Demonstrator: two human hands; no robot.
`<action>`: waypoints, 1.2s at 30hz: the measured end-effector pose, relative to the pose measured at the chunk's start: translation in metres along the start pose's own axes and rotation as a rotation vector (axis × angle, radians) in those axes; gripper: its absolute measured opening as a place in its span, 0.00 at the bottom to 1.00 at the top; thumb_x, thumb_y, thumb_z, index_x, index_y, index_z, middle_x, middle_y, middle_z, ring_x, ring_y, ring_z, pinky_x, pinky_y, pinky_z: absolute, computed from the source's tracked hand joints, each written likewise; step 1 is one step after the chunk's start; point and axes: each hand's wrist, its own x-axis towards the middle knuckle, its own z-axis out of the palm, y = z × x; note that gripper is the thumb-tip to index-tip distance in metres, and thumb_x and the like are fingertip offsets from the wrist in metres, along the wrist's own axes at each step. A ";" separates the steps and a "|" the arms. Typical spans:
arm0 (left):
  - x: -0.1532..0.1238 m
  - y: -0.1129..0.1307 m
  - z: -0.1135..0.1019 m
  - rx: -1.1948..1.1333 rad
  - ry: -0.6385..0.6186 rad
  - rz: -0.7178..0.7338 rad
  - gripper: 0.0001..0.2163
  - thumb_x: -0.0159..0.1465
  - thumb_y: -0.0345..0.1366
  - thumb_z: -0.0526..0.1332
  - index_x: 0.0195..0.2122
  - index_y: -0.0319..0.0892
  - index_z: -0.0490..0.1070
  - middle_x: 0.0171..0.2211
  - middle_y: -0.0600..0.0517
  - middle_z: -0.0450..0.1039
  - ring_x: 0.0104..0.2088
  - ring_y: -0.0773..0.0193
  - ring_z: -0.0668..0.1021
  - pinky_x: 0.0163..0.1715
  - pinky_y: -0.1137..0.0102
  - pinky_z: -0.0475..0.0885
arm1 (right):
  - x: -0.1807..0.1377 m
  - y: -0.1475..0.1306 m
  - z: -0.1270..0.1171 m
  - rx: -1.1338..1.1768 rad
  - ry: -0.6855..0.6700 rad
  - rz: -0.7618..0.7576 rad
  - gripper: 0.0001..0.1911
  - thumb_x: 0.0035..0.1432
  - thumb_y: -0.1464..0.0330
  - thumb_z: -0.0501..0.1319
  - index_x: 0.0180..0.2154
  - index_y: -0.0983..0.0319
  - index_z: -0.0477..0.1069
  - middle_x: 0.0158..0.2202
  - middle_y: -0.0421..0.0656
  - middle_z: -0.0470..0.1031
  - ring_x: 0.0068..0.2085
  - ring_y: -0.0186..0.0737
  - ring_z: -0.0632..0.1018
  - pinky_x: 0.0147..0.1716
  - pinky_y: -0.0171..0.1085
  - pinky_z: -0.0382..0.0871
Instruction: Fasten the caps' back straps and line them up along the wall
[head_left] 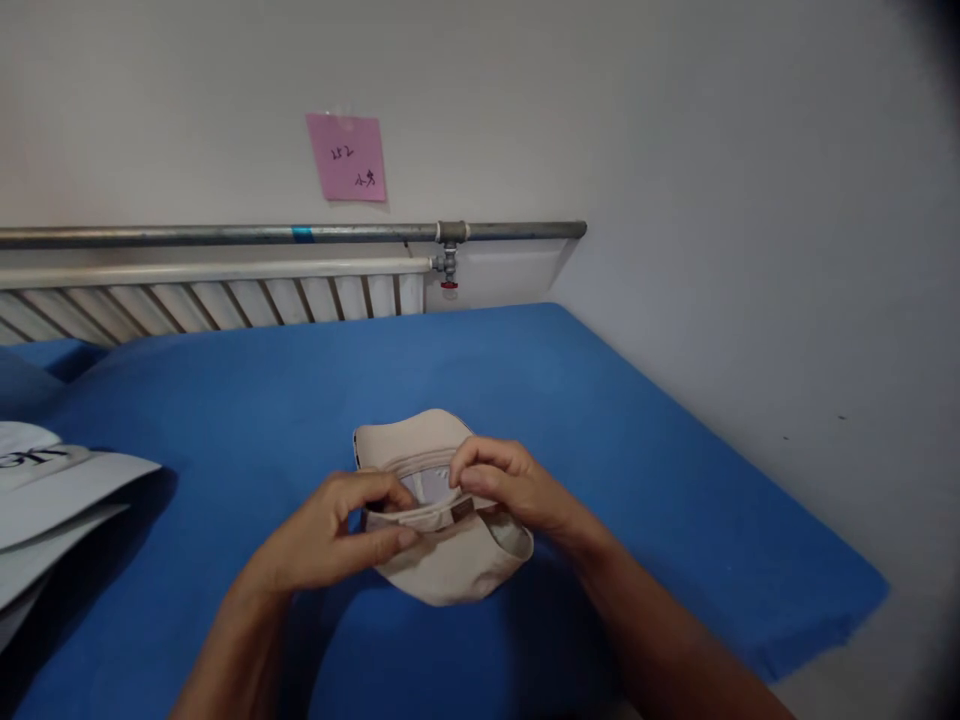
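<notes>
Beige cloth cap [442,570] with smooth, curved brim [416,437] between both hands [326,535] [525,490]

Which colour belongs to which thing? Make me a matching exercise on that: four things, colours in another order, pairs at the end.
Things:
1. cap
2. note
3. valve handle
4. cloth

Colours:
A. red
B. blue
C. beige
D. pink

Pairs: 1-C, 2-D, 3-A, 4-B
</notes>
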 end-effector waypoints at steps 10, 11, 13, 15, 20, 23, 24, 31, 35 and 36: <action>-0.004 -0.010 -0.005 -0.510 -0.136 -0.141 0.13 0.58 0.38 0.66 0.43 0.41 0.73 0.35 0.51 0.75 0.33 0.65 0.74 0.33 0.73 0.68 | 0.012 0.013 0.015 -0.371 0.381 -0.351 0.06 0.58 0.66 0.59 0.30 0.61 0.70 0.27 0.37 0.69 0.29 0.32 0.69 0.30 0.33 0.62; -0.004 -0.011 -0.006 -0.554 -0.123 -0.156 0.14 0.57 0.39 0.67 0.44 0.41 0.73 0.34 0.51 0.75 0.32 0.66 0.74 0.32 0.73 0.67 | 0.009 0.007 0.017 -0.449 0.399 -0.441 0.06 0.59 0.67 0.58 0.32 0.61 0.70 0.29 0.38 0.71 0.31 0.33 0.71 0.33 0.34 0.63; -0.004 -0.013 -0.007 -0.608 -0.113 -0.164 0.14 0.57 0.39 0.67 0.44 0.41 0.73 0.33 0.52 0.74 0.32 0.66 0.73 0.32 0.73 0.67 | 0.002 -0.008 0.025 -0.621 0.319 -0.636 0.03 0.59 0.68 0.60 0.36 0.60 0.72 0.35 0.41 0.75 0.38 0.37 0.74 0.41 0.38 0.65; -0.003 -0.013 -0.007 -0.622 -0.112 -0.158 0.13 0.57 0.39 0.66 0.42 0.40 0.73 0.31 0.52 0.72 0.31 0.67 0.71 0.31 0.73 0.65 | -0.001 -0.019 0.032 -0.802 0.148 -0.704 0.07 0.56 0.69 0.63 0.39 0.60 0.73 0.37 0.42 0.77 0.41 0.39 0.74 0.45 0.41 0.63; -0.003 -0.016 -0.007 -0.601 -0.113 -0.205 0.12 0.58 0.40 0.65 0.40 0.39 0.72 0.26 0.56 0.66 0.25 0.72 0.64 0.24 0.75 0.58 | 0.006 -0.021 0.035 -0.857 0.008 -0.602 0.06 0.57 0.72 0.61 0.39 0.61 0.73 0.35 0.42 0.76 0.39 0.38 0.74 0.44 0.40 0.66; -0.003 -0.017 -0.005 -0.579 -0.129 -0.232 0.12 0.60 0.41 0.64 0.39 0.39 0.71 0.24 0.57 0.63 0.24 0.72 0.62 0.23 0.75 0.54 | 0.011 -0.014 0.029 -0.869 -0.053 -0.597 0.06 0.56 0.73 0.62 0.38 0.61 0.71 0.35 0.42 0.76 0.40 0.38 0.74 0.43 0.39 0.66; -0.003 -0.017 -0.005 -0.577 -0.131 -0.234 0.11 0.60 0.42 0.64 0.38 0.39 0.70 0.25 0.57 0.63 0.24 0.72 0.61 0.23 0.75 0.54 | 0.012 -0.012 0.028 -0.896 -0.064 -0.623 0.05 0.56 0.73 0.62 0.37 0.61 0.71 0.36 0.43 0.75 0.40 0.38 0.74 0.44 0.40 0.66; 0.001 -0.021 -0.002 -0.602 -0.189 -0.292 0.10 0.61 0.40 0.63 0.36 0.40 0.66 0.26 0.58 0.63 0.25 0.72 0.62 0.25 0.75 0.56 | 0.016 0.006 0.025 -0.894 -0.065 -0.687 0.04 0.59 0.73 0.57 0.34 0.61 0.71 0.35 0.45 0.75 0.39 0.40 0.72 0.43 0.43 0.66; 0.006 -0.022 0.005 -0.443 -0.250 -0.260 0.08 0.60 0.36 0.63 0.38 0.41 0.68 0.30 0.56 0.65 0.29 0.69 0.64 0.28 0.74 0.59 | 0.012 0.016 0.027 -0.432 -0.025 -0.492 0.01 0.56 0.72 0.61 0.32 0.60 0.70 0.34 0.41 0.75 0.38 0.37 0.74 0.43 0.40 0.68; 0.007 -0.021 0.007 -0.397 -0.251 -0.258 0.07 0.60 0.34 0.62 0.39 0.41 0.69 0.31 0.56 0.65 0.29 0.69 0.65 0.29 0.73 0.60 | 0.011 0.018 0.027 -0.301 -0.007 -0.417 0.01 0.56 0.71 0.62 0.32 0.60 0.71 0.34 0.41 0.75 0.38 0.37 0.75 0.42 0.39 0.68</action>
